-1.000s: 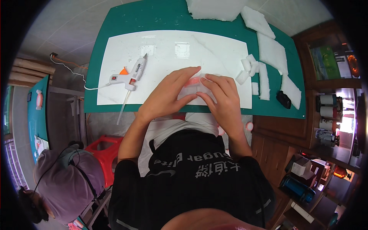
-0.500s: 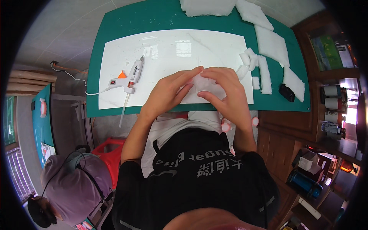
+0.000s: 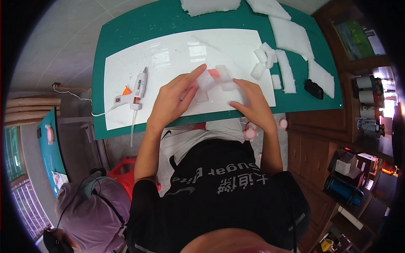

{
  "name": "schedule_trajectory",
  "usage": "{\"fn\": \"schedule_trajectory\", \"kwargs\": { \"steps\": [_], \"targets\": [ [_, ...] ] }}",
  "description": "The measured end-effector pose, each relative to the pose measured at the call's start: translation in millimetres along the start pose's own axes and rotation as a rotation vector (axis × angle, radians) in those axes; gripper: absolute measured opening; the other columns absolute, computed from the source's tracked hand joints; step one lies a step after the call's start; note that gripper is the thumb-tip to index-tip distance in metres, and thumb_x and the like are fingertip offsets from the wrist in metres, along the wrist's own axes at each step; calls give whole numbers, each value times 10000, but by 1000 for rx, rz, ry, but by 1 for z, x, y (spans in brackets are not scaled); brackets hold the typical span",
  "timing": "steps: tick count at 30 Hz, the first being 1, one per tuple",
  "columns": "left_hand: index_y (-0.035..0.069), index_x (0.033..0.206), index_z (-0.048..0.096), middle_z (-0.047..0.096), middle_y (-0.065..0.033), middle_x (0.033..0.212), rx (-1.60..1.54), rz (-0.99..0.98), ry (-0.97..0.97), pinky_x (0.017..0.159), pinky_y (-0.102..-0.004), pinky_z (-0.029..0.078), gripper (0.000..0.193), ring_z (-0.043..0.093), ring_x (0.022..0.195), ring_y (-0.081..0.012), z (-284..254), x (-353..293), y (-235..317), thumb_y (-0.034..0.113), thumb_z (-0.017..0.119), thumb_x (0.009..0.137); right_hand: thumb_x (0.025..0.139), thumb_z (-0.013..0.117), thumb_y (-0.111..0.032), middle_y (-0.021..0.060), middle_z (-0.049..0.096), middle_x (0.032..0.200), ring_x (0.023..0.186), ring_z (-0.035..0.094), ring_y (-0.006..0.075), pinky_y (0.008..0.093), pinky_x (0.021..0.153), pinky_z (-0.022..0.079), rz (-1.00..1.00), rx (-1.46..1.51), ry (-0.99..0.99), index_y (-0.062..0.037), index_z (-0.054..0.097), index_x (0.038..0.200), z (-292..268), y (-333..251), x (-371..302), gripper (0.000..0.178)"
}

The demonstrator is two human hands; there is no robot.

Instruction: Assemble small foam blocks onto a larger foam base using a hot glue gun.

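Several small white foam pieces stand and lie around a pink piece [image 3: 214,74] on the white board [image 3: 168,42]. My left hand [image 3: 173,99] is at their left, fingers stretched and thumb apart, its fingertips against a white foam block [image 3: 206,80]. To the right, my right hand [image 3: 255,101] is open, thumb and index finger spread, the index fingertip beside another foam piece [image 3: 229,86]. One more foam piece [image 3: 223,73] leans behind that one. Whether these pieces are joined, I cannot tell.
A hot glue gun [image 3: 137,92] with a glue stick lies at the board's left, on the green table [image 3: 126,27]. Small foam blocks [image 3: 265,55], a long foam strip [image 3: 287,71], foam sheets [image 3: 291,38] and a black object [image 3: 313,89] are to the right. A person [image 3: 93,206] sits at lower left.
My hands have moved apart from around the foam pieces, uncovering the pink piece between them. The whole view has also shifted and turned slightly.
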State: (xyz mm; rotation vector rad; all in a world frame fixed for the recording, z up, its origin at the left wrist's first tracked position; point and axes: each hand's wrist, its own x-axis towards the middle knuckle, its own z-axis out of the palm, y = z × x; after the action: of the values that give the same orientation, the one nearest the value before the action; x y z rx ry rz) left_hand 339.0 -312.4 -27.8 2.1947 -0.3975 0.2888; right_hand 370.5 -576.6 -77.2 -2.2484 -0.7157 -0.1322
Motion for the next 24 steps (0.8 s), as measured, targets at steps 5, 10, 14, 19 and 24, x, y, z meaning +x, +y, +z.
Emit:
{"fn": "schedule_trajectory", "kwargs": {
  "steps": [5,10,14,19,24],
  "targets": [
    [138,1362,562,685,-157,1053,24,-52,-63,749,-336,536,514,674,826,-292,-4,1,0,30,620,863,833,710,-141,137,650,1087,995,603,284,382,863,479,74,18,9,-12,623,1152,5,5,4,355],
    [109,1333,586,654,-161,1228,-54,-53,27,870,-343,519,487,673,997,-326,-1,1,-8,40,628,853,877,689,-122,70,668,875,711,583,138,264,614,456,154,174,-5,-16,651,1080,-52,19,-13,231],
    [109,1331,587,652,-153,1240,-68,-45,31,890,-342,513,487,672,1020,-324,1,4,-7,36,626,851,916,667,-122,-16,623,836,702,497,45,220,605,409,488,167,250,-19,659,1080,-127,35,-64,194],
    [80,1356,565,664,-161,1209,-19,-25,48,867,-319,528,486,674,976,-212,0,3,-16,33,613,875,958,642,-236,79,680,932,884,599,114,264,810,479,646,-411,693,9,667,1095,-210,64,-163,282],
    [89,1384,542,663,-145,1175,-53,-54,30,851,-305,526,511,659,953,-177,2,5,-19,33,620,882,901,671,-439,101,733,962,866,697,221,337,774,526,931,-852,1082,-44,717,1056,-256,81,-265,427]
  ]
}}
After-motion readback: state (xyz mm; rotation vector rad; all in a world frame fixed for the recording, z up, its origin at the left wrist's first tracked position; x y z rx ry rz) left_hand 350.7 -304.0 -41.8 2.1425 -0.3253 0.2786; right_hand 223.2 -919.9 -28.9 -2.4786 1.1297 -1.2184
